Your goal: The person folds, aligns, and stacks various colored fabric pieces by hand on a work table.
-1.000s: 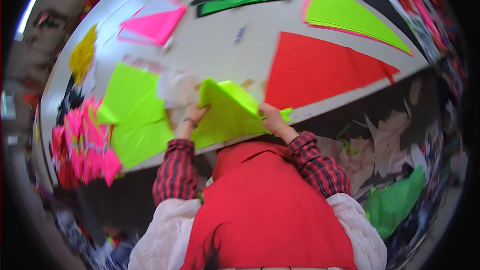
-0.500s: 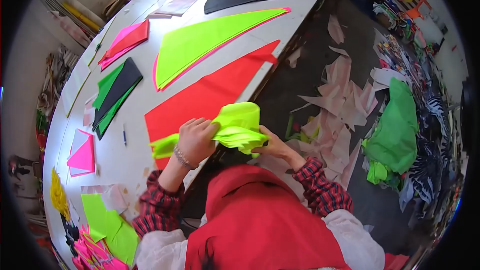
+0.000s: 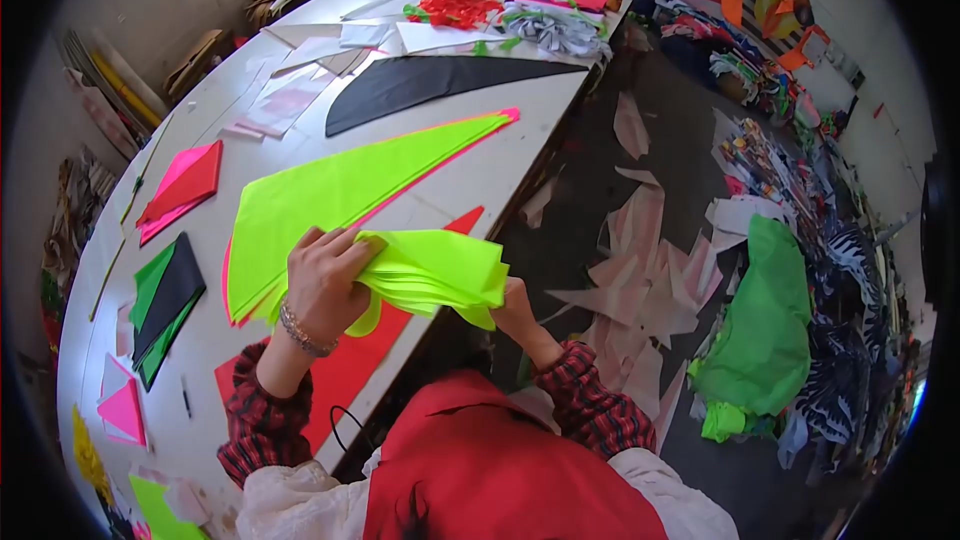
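A stack of thin neon-yellow fabric pieces [image 3: 435,265] is stretched between my two hands above the table's edge. My left hand [image 3: 328,278] is closed round its left part, thumb side up. At the stack's right end, my right hand [image 3: 517,316] grips the lower corner, its fingers partly hidden behind the fabric. The layers show as loose folds along the lower side. Beneath my left hand and forearm lies a red fabric sheet [image 3: 365,370]. Just beyond the held stack rests a pile of neon-yellow triangles [image 3: 330,180] with pink layers under it.
On the white table [image 3: 480,165] lie a black fabric piece [image 3: 440,88], a green and black bundle [image 3: 168,295], a red and pink bundle [image 3: 185,185] and a pen [image 3: 186,398]. Pale scraps [image 3: 650,275] and a green fabric heap [image 3: 762,325] cover parts of the floor at right.
The view has tilted up, showing more of the table's far end. Both hands have shifted left, and the yellow stack, bunched before, is now spread out flatter between them.
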### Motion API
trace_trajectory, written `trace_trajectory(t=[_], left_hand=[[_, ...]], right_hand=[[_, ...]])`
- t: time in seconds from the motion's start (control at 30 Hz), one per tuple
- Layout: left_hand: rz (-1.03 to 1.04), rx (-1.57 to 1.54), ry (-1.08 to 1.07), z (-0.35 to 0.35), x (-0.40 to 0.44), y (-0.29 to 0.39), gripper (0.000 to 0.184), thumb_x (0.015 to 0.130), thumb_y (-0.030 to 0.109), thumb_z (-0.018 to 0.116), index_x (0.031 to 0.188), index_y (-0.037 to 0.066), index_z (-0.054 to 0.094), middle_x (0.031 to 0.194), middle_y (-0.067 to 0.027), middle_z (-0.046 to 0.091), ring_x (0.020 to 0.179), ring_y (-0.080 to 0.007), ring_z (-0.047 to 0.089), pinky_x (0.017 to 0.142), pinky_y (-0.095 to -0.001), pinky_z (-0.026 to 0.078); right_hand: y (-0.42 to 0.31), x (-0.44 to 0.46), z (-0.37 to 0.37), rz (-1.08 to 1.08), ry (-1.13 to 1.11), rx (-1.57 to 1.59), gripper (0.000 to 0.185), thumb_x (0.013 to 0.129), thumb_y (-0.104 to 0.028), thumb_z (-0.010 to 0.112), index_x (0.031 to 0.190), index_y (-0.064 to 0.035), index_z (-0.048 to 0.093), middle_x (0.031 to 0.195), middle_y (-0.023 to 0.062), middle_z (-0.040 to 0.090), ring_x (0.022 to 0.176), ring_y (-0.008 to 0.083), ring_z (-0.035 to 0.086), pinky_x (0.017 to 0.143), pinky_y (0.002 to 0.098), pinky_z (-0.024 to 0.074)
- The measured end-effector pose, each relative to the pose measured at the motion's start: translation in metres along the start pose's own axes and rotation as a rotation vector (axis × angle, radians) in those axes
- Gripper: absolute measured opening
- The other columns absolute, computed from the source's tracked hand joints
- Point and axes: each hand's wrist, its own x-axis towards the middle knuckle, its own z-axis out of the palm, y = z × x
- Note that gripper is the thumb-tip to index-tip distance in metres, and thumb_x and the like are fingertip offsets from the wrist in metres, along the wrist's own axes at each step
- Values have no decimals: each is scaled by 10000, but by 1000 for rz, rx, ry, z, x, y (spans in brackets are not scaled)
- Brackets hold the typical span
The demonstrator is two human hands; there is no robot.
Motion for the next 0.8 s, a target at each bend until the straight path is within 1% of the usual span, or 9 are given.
trace_trajectory(t=[0.03,0.1,0.17,0.27,0.37,0.53,0.6,0.7,0.8], left_hand=[[5,1,15,25,9,-18,284,572,18,611,851,70,594,799,-40,564,684,-222,555,623,-310,423],[-266,-231,120,90,21,-54,288,584,-10,591,864,48,624,859,-72,583,696,-260,562,616,-324,445],[-406,-249,186,158,30,-72,261,615,-16,585,866,34,637,907,-102,589,714,-283,566,625,-328,457],[-510,-416,281,259,37,-85,156,713,64,600,859,10,607,937,-121,583,717,-291,561,618,-340,449],[-667,-390,255,313,51,-90,154,739,114,590,850,7,589,925,-124,575,704,-301,543,605,-343,434],[-758,-371,314,354,81,-104,119,734,65,566,839,13,586,906,-125,574,715,-297,540,608,-344,431],[-788,-313,321,367,86,-109,83,763,53,562,832,9,578,837,-118,559,683,-288,528,598,-344,421],[-933,-365,194,373,98,-115,113,831,124,580,848,12,585,755,-109,526,625,-263,489,588,-335,405],[-1000,-311,324,369,128,-103,111,832,120,585,845,9,585,742,-102,524,601,-248,477,588,-318,405]], right_hand=[[15,25,-15,-23,-24,-84,245,759,-9,560,1000,-24,608,885,81,660,719,226,610,617,293,467],[45,80,-44,-70,-55,-249,245,761,-7,518,979,-46,624,871,88,665,739,268,628,621,305,467],[84,124,-79,-77,-93,-342,249,749,-13,524,974,-51,624,872,82,665,741,271,629,620,309,467],[144,178,-117,-85,-224,-578,261,713,-30,542,957,-68,624,875,63,667,748,280,629,620,324,466],[186,227,-122,-99,-279,-515,258,711,-42,541,953,-81,624,873,62,664,748,281,626,622,329,466],[281,296,-121,-94,-495,-481,262,715,-50,531,954,-115,617,880,52,659,752,278,622,628,329,468],[313,315,-114,-164,-603,-421,277,714,-46,526,965,-132,608,890,37,659,755,276,621,632,323,469],[345,343,-112,-175,-721,-365,274,717,-46,527,966,-132,602,873,25,654,734,254,614,646,314,471],[349,367,-119,-202,-815,-299,241,750,-49,519,963,-126,601,863,25,642,733,242,604,660,309,473]])
